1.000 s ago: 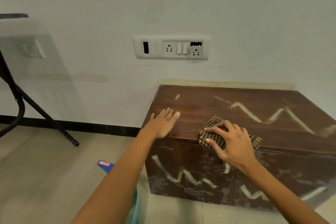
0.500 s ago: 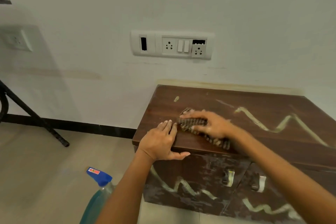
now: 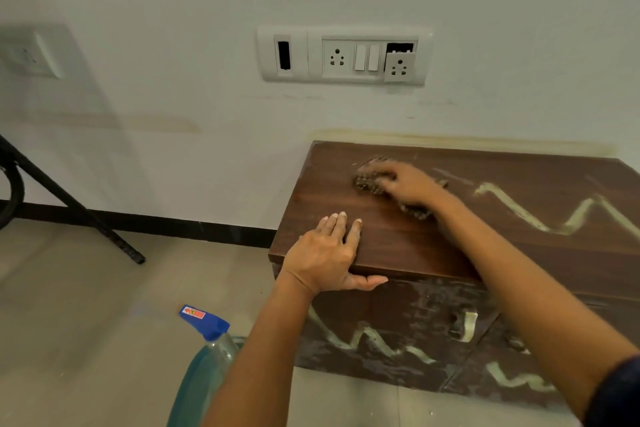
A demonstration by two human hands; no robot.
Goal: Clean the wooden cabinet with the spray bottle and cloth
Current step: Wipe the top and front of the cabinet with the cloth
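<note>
One hand [image 3: 407, 184] presses the cloth [image 3: 369, 180]; spray bottle [image 3: 204, 350] nozzle points left.

The left hand [image 3: 325, 258] lies flat, palm down, fingers together pointing far, thumb spread to the right. The right arm stretches farther, its right hand [image 3: 407, 184] blurred, palm down with fingers curled and pointing left. Both forearms are bare.
</note>
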